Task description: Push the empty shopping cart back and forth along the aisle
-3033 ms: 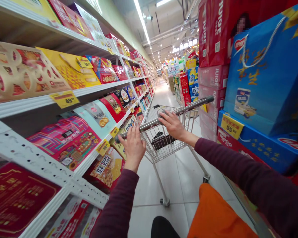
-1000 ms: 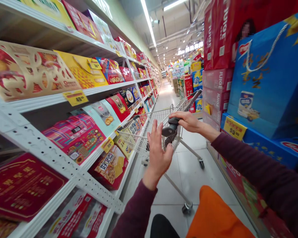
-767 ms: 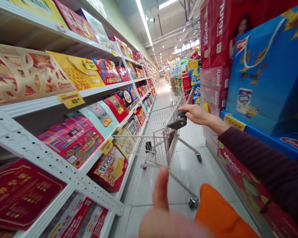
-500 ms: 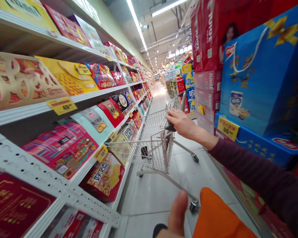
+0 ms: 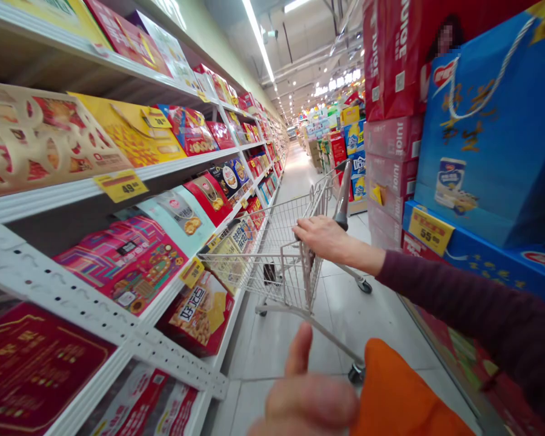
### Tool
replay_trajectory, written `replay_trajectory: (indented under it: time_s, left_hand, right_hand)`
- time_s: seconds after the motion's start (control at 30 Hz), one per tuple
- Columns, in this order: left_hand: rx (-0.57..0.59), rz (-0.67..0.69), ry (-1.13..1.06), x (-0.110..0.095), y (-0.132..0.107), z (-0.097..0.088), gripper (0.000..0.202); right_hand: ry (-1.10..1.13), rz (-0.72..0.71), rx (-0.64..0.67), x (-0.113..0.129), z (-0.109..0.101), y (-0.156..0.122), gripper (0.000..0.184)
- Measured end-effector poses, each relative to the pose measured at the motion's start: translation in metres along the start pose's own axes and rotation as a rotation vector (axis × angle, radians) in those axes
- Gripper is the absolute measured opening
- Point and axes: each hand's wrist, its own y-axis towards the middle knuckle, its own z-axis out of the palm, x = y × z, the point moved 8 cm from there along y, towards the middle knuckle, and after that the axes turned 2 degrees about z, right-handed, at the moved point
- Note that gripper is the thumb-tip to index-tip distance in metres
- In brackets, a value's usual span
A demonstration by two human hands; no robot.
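Note:
My right hand [image 5: 322, 237] is closed over the near end of the handle of a wire shopping cart [image 5: 277, 275]; the bar's grey grip [image 5: 343, 200] shows just beyond it. The cart stands at an angle across the aisle, its basket front close to the shelves. I see nothing in the wire basket. My left hand [image 5: 309, 393] is blurred at the bottom of the view, thumb up and apart from the bent fingers, with no object visible in it. Something orange [image 5: 399, 393] lies just right of it.
Shelves on the left hold boxed snacks, among them a red biscuit box [image 5: 200, 312] and a pink patterned box [image 5: 127, 260]. A blue gift bag [image 5: 481, 139] and stacked red cartons [image 5: 390, 163] line the right. The tiled floor [image 5: 295, 363] runs between them.
My right hand and the cart's handle have shifted slightly as the view turned a little. My left hand has risen further into view from the bottom.

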Motion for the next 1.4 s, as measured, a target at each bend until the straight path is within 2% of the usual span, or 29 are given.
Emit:
replay_trajectory:
  time_s: [0.07,0.1,0.2,0.27,0.33,0.4,0.47,0.53,0.63,0.7,0.77,0.87,0.93,1.0,1.07,1.23,1.3,1.4]
  left_hand:
    - [-0.010,0.009,-0.002,0.012,0.011,-0.009,0.048]
    - [-0.016,-0.006,0.009,0.025,0.014,-0.010,0.045]
    - [-0.014,-0.113,0.162,0.087,0.013,-0.002,0.046]
    - [0.005,-0.247,0.313,0.133,0.010,0.006,0.052]
    - [0.090,-0.366,0.457,0.173,0.013,0.020,0.059]
    - [0.190,-0.459,0.569,0.202,0.021,0.035,0.065]
    - [0.281,-0.516,0.660,0.222,0.032,0.047,0.069]
    - [0.352,-0.543,0.723,0.236,0.038,0.054,0.071]
    - [0.402,-0.558,0.760,0.248,0.033,0.061,0.070]
    - [0.410,-0.574,0.761,0.253,0.021,0.066,0.069]
    - [0.429,-0.588,0.756,0.255,0.008,0.075,0.068]
    - [0.477,-0.583,0.743,0.251,0.000,0.094,0.069]
    - [0.492,-0.561,0.739,0.245,0.003,0.102,0.070]
    - [0.493,-0.545,0.743,0.240,0.010,0.105,0.070]
    - [0.487,-0.535,0.757,0.237,0.016,0.103,0.069]
    - [0.465,-0.536,0.788,0.238,0.014,0.105,0.068]
    - [0.466,-0.521,0.793,0.238,0.011,0.112,0.067]
    - [0.479,-0.495,0.800,0.234,0.009,0.121,0.066]
  right_hand:
    - [-0.023,0.004,-0.108,-0.012,-0.003,-0.013,0.030]
    - [-0.029,0.014,-0.176,-0.019,-0.005,-0.019,0.031]
    - [-0.033,0.088,-0.356,-0.038,-0.003,-0.036,0.034]
    - [-0.021,0.149,-0.412,-0.044,0.008,-0.040,0.034]
    - [0.007,0.144,-0.406,-0.035,0.028,-0.036,0.034]
    - [0.045,0.051,-0.358,-0.014,0.054,-0.028,0.034]
    - [0.065,-0.070,-0.311,0.006,0.076,-0.023,0.033]
    - [0.075,-0.139,-0.302,0.010,0.088,-0.025,0.034]
    - [0.076,-0.114,-0.364,-0.021,0.083,-0.039,0.036]
    - [0.066,-0.047,-0.419,-0.049,0.075,-0.051,0.037]
    - [0.070,-0.028,-0.442,-0.064,0.076,-0.061,0.037]
    - [0.105,-0.147,-0.389,-0.049,0.102,-0.069,0.036]
    - [0.141,-0.237,-0.327,-0.030,0.124,-0.074,0.035]
    - [0.202,-0.265,-0.291,-0.025,0.134,-0.080,0.035]
    - [0.260,-0.200,-0.302,-0.042,0.127,-0.085,0.037]
    - [0.259,0.108,-0.430,-0.125,0.082,-0.103,0.042]
    - [0.273,0.127,-0.429,-0.135,0.086,-0.110,0.041]
    - [0.307,0.074,-0.363,-0.119,0.118,-0.117,0.040]
